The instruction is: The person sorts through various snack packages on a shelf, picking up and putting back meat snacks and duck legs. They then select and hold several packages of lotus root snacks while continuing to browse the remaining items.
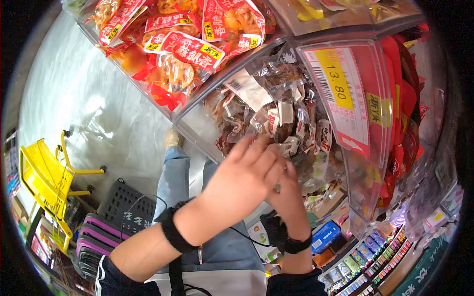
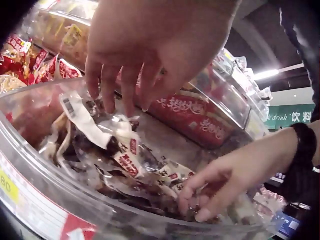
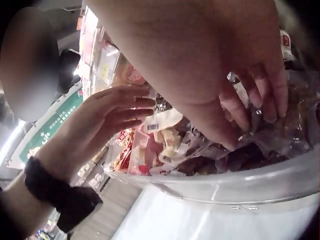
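I have the left hand over the snack packets, mid-frame in the clear bin — fingers loosely spread. The right hand reaches down among them — whether its fingers pinch any, I can't tell.

Right hand: enters from the top, its bent fingers pointing down among clear-wrapped packets with dark contents; whether it grips one cannot be determined. Left hand: at the left, fingers extended and slightly apart, reaching toward a white label bearing a barcode. A black wristband is worn on that arm. Container: transparent, with a curved wall running below the packets — red-and-orange packaging noted near its left end. Background: a green sign with white lettering — partly illegible — beyond the left hand.
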Tool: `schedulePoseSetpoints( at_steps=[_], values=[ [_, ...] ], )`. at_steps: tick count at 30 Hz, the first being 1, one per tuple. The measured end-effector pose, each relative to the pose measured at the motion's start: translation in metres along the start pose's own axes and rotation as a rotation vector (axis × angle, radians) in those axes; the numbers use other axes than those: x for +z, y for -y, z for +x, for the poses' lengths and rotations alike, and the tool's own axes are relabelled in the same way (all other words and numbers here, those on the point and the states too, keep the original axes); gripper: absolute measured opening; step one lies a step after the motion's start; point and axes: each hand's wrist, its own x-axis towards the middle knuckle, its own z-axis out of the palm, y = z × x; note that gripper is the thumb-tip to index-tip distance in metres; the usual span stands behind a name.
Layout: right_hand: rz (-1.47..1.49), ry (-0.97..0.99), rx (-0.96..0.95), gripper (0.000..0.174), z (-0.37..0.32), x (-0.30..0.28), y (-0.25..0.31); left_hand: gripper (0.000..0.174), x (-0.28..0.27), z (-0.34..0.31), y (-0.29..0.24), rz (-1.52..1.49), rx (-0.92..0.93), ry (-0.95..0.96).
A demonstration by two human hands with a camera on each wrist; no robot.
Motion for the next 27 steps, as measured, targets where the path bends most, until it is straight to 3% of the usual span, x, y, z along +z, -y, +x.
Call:
schedulePoseSetpoints(
  at_steps=[1,4,6,7,9,11,14,16,22,25,27],
  values=[
    [-0.141,0.027,-0.115,0.043,-0.001,-0.008,-0.01,0.042,0.012,-0.005,-0.004,0.04,0.025,0.041],
    [0.116,-0.12,0.385,0.038,0.0,-0.039,-0.003,0.047,0.04,-0.024,-0.012,0.173,0.062,0.276],
    [0.03,-0.345,0.448,0.05,0.001,-0.045,-0.016,0.05,0.047,-0.032,-0.014,0.273,0.057,0.475],
    [-0.014,-0.46,0.479,0.057,0.001,-0.047,-0.026,0.049,0.05,-0.036,-0.014,0.309,0.065,0.488],
    [-0.438,-0.547,0.225,0.061,0.004,-0.042,-0.086,0.049,0.052,-0.039,-0.013,0.305,0.064,0.482],
    [-0.568,-0.526,0.181,0.062,0.014,-0.046,-0.101,0.049,0.053,-0.041,-0.01,0.308,0.069,0.457],
    [-0.386,-0.405,0.367,0.057,0.036,-0.051,-0.085,0.049,0.057,-0.044,-0.005,0.314,0.085,0.415],
    [-0.352,-0.413,0.378,0.051,0.046,-0.051,-0.08,0.05,0.059,-0.046,-0.002,0.309,0.104,0.397],
    [-0.488,-0.589,0.218,0.022,0.046,-0.041,-0.086,0.054,0.061,-0.044,-0.006,0.395,0.1,0.466],
    [-0.61,-0.469,0.241,0.012,0.044,-0.049,-0.073,0.056,0.059,-0.041,-0.007,0.398,0.093,0.528],
    [-0.447,-0.511,0.264,0.012,0.044,-0.049,-0.067,0.058,0.061,-0.039,-0.008,0.387,0.087,0.562]
  ],
)
